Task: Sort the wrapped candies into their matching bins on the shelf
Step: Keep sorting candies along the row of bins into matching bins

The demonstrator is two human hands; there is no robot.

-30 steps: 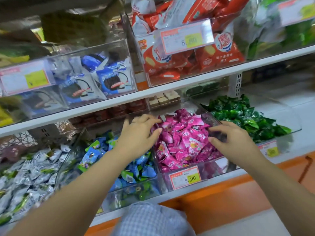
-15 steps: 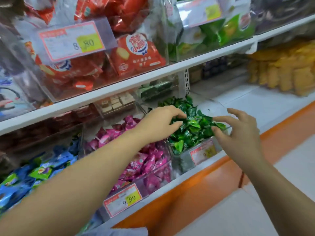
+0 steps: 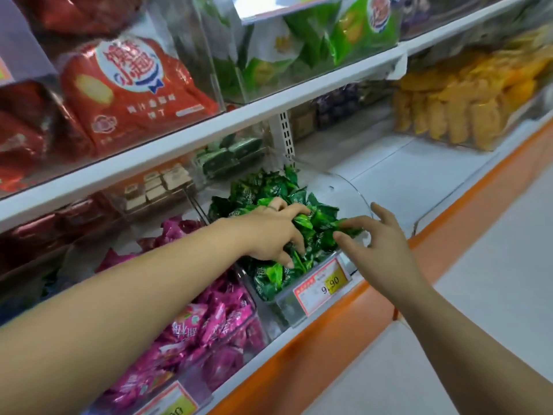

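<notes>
Nearest, low on the left: pink candies [image 3: 209, 322] heaped in a clear bin, with a blurred price tag [image 3: 167, 402] at its front. Across them, a bare left forearm reaching up and to the right.

One bin along and further in: green candies [image 3: 263, 190] piled in the green bin [image 3: 284, 307], marked by a tag [image 3: 323, 284] reading 9.90. Left hand [image 3: 269, 232] palm-down on top of that pile, fingers arched and dug in among the wrappers; hold on any single candy not discernible. Right hand [image 3: 383, 247] at the bin's front right corner, loose and unclenched, fingers fanned, index fingertip touching a green wrapper, nothing visibly held.

Behind the hands, a curved clear flap [image 3: 344, 190] raised over the bin. Further back, small boxes [image 3: 161, 187]. Above, on the upper shelf [image 3: 299, 95], red bags [image 3: 128, 94] and green bags [image 3: 278, 49]; far right, yellow snacks [image 3: 460, 109].

Seemingly a search through the green pile for strays, with no odd colour visible on top. Best done by raking lightly, turning wrappers aside layer by layer, keeping the right hand as a guard at the low front corner against spills, and pinching out any mismatched candy singly rather than scooping.
</notes>
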